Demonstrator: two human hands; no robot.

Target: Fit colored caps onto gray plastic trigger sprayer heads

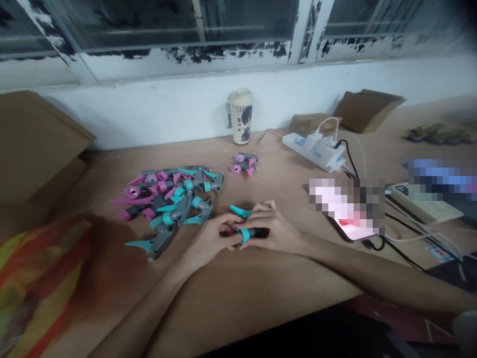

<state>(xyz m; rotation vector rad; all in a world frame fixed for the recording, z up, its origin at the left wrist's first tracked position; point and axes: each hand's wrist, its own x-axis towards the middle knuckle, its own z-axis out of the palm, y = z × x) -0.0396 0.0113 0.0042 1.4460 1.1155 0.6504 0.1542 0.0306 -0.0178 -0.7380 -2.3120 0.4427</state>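
Both of my hands meet over the table around one grey and teal trigger spray head (244,235). My left hand (214,233) pinches its teal collar from the left, thumb and fingers closed. My right hand (274,226) wraps round the dark grey body, with a teal trigger sticking out above the fingers. Much of the sprayer is hidden by the fingers. To the left lies a pile of similar spray heads (179,209), some with teal parts and some with pink. Behind my hands, a few pink and grey pieces (245,164) lie apart from the pile.
A paper coffee cup (241,117) stands by the wall. On the right are a white power strip (315,149) with cables, a lit phone (345,211) and a pale box (425,201). Cardboard boxes (37,144) and a red-yellow bag (40,278) occupy the left.
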